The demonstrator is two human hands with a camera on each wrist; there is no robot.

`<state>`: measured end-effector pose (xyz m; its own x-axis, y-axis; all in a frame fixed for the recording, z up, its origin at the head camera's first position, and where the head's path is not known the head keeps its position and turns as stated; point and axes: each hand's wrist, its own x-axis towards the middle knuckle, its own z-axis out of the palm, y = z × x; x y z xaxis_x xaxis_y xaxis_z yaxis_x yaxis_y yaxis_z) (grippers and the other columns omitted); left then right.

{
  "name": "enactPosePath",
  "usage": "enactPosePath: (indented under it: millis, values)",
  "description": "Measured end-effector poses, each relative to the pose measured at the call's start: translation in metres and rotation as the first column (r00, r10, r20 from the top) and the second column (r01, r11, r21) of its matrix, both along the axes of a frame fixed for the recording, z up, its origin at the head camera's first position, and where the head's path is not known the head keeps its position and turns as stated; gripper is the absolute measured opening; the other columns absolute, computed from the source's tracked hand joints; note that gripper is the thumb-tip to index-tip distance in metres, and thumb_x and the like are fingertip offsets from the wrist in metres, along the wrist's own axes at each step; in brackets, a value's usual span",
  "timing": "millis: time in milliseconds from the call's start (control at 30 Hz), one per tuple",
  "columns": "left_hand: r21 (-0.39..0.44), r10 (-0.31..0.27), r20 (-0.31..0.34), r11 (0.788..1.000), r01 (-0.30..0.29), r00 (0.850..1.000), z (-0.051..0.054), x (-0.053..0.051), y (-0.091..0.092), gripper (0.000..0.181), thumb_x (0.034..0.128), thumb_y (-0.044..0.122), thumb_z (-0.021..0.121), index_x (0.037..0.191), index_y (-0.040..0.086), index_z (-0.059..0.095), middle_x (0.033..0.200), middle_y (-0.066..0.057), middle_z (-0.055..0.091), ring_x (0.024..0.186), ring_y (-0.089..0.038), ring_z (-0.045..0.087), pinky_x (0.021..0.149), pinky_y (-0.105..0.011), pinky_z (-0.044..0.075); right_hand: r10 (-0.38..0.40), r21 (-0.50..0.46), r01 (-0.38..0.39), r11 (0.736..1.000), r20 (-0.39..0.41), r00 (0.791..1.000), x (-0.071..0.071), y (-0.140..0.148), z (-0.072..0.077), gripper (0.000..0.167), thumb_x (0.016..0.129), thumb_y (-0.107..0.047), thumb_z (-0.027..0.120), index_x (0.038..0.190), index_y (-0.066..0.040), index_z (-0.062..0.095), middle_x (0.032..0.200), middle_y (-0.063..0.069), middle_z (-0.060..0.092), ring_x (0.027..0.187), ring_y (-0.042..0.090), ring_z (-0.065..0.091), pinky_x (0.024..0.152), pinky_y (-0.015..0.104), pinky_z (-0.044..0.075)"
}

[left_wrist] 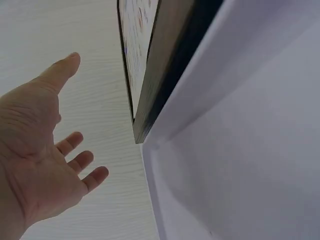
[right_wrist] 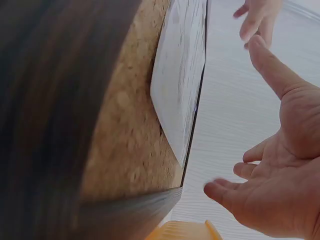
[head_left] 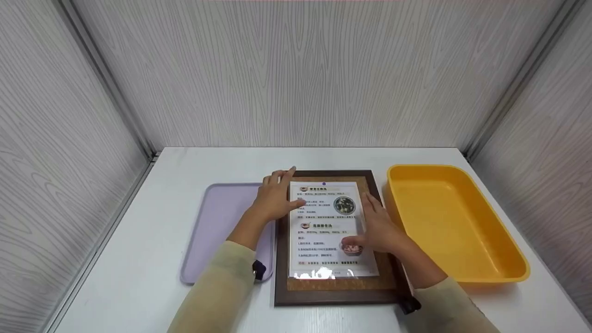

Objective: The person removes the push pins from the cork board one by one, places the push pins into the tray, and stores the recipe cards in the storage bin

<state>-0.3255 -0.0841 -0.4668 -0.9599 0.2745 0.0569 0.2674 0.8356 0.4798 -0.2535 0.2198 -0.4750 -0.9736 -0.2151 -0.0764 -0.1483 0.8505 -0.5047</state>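
Observation:
A cork board (head_left: 342,283) in a dark brown wooden frame lies flat on the white table. On it is a glossy printed recipe sheet (head_left: 314,240) with two pictures of bowls, a purple pushpin (head_left: 324,183) at its top edge. My left hand (head_left: 274,199) hovers over the board's upper left edge, fingers spread and thumb above the sheet. Over the right side is my right hand (head_left: 383,231), thumb above the lower picture. In the wrist views, both the left hand (left_wrist: 37,150) and the right hand (right_wrist: 285,170) hold nothing and look apart from the board.
A light purple tray (head_left: 224,222) lies flat just left of the board, partly behind my left forearm. Close on the right stands a deep yellow basin (head_left: 453,222). Grey wood-grain walls (head_left: 296,74) enclose the table at the back and both sides.

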Motion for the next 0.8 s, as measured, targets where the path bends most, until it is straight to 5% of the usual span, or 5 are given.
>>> enactPosePath:
  millis: [267,533,800]
  values:
    - [0.164,-0.091,0.156,0.984,0.065,0.984,-0.002,-0.01,0.009,0.101,0.0968,0.042,0.083,0.175,0.032,0.02,0.179,-0.017,0.024,0.166,-0.043,0.025,0.126,-0.065,0.038,0.039,-0.058,-0.036,0.998,0.063,0.997,0.016,0.004,0.001,0.147,0.074,-0.054,0.099,0.175,-0.005,0.004,0.184,0.02,0.003,0.168,0.049,0.013,0.133,0.065,0.024]
    - [0.225,-0.173,0.193,0.966,0.128,0.966,-0.012,-0.025,0.018,0.095,0.0957,0.035,0.086,0.172,0.029,0.03,0.176,-0.014,0.032,0.16,-0.04,0.04,0.128,-0.061,0.038,0.023,-0.136,-0.005,0.991,0.136,0.99,0.03,0.003,-0.004,0.154,0.067,-0.035,0.105,0.175,-0.009,-0.001,0.183,0.02,0.0,0.166,0.052,0.015,0.132,0.065,0.023]
    - [0.238,-0.202,0.22,0.96,0.148,0.954,-0.02,-0.034,0.032,0.09,0.0975,0.035,0.084,0.171,0.026,0.032,0.169,-0.012,0.044,0.156,-0.037,0.046,0.126,-0.057,0.041,-0.001,-0.038,0.005,0.999,0.111,0.994,0.042,0.003,-0.013,0.157,0.058,-0.036,0.109,0.174,-0.002,0.01,0.182,0.024,0.008,0.162,0.059,0.019,0.129,0.068,0.03]
